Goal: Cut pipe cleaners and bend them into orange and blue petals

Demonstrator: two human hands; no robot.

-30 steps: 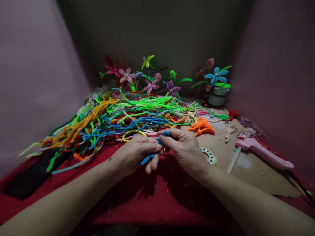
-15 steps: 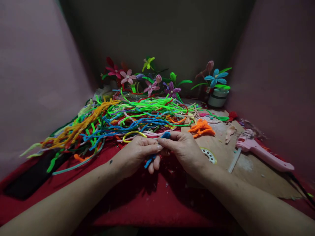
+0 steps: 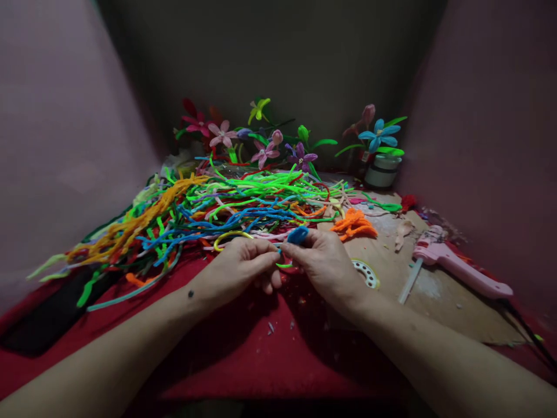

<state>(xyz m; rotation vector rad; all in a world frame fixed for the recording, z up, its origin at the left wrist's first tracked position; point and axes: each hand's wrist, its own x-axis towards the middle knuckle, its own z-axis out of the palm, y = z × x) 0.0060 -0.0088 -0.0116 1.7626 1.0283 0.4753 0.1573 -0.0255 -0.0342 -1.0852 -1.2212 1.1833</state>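
Your right hand (image 3: 327,262) pinches a blue, fuzzy, petal-shaped piece (image 3: 297,235), base hidden, nearer than the multicoloured fuzzy stems (image 3: 243,219); whether your left hand (image 3: 237,264), fingertips bunched alongside, grips it cannot be told.

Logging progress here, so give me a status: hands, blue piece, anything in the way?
Right hand pinching blue fuzzy piece. Left hand close beside, its hold unclear. Nothing seen blocking either hand; fuzzy stems heaped beyond, pink glue gun off right.

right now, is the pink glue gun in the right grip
No, the pink glue gun lies on the cardboard, while the right grip holds a blue fuzzy piece.
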